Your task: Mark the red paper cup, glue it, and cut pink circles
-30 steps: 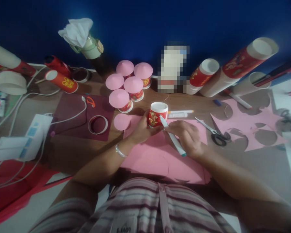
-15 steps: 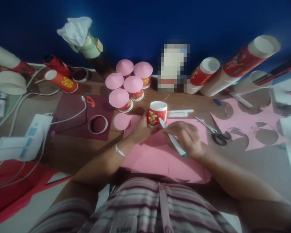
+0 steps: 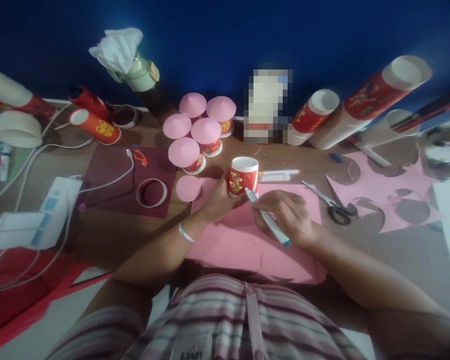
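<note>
My left hand (image 3: 222, 198) is closed round the side of a red paper cup (image 3: 237, 181) with gold patterns and a white top. Between the fingers of my right hand (image 3: 285, 212) is a white marker (image 3: 269, 222) with a teal rear end. Its tip touches the lower front of the cup, below a dark vertical line. Under both hands lie pink paper sheets (image 3: 225, 245). A flat pink paper disc (image 3: 188, 188) sits left of the cup. Behind it stand several red cups topped with pink paper cones (image 3: 183, 152).
Scissors (image 3: 333, 207) lie right of my right hand, beside pink paper with round cut-outs (image 3: 382, 185). Pens (image 3: 279, 173) rest behind the cup. Tall cup stacks (image 3: 367, 107) lean at the back right. A power strip (image 3: 54, 212) with cables occupies the left.
The marker's tip has slid slightly down the cup, and more of the dark line shows above it. My left hand and the cup have hardly moved.
</note>
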